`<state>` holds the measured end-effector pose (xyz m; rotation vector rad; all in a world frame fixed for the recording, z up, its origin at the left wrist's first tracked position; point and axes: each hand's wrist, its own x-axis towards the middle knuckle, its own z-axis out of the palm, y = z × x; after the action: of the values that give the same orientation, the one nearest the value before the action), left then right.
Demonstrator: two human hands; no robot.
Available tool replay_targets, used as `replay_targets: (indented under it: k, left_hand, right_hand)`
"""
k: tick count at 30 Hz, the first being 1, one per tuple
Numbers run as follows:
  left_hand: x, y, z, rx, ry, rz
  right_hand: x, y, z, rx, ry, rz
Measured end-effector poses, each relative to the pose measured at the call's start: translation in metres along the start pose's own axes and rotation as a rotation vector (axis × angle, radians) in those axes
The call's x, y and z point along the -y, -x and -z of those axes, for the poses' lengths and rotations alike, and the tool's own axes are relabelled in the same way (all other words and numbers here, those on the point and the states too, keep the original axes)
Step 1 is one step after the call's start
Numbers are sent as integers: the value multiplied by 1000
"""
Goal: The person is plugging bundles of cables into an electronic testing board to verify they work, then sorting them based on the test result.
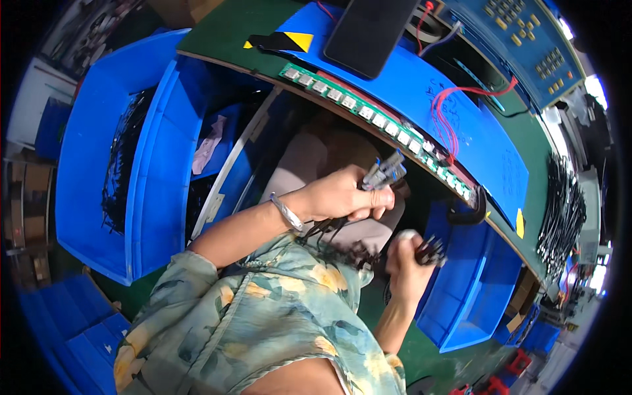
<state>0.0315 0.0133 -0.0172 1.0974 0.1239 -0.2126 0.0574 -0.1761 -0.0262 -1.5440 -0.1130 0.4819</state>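
My left hand [349, 194] is closed around a bundle of cables, and their grey and metal plugs [385, 171] stick up past the thumb. Loose black cable lengths [336, 237] hang below that fist, over my lap. To the right and lower, my right hand [407, 263] is closed on the other gathered ends [430, 251], dark with light tips and slightly blurred. Both hands are held above my lap, in front of the bench edge. Along that edge runs a green circuit board strip [349, 102] with a row of metal sockets; neither hand touches it.
A blue bin [141, 197] with black cables stands left, another blue bin [461, 296] right. On the bench lie a blue sheet [487, 158], a black phone-like slab [368, 36] and red wires [444, 112]. A blue instrument [526, 46] and more black cables [563, 210] sit beyond.
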Motion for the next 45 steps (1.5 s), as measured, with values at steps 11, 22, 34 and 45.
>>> replay_targets:
  k: [11, 22, 34, 45]
  left_hand:
    - [9, 5, -17, 18, 77, -141]
    - [1, 1, -29, -196, -278, -151]
    - [-6, 18, -29, -161, 244, -191]
    - [0, 33, -14, -278, 55, -16]
  right_hand:
    - [29, -34, -24, -217, -263, 259]
    - [43, -34, -21, -10, 20, 302]
    - [-7, 1, 2, -35, -142, -121]
    - [-6, -18, 44, -379, -453, 248]
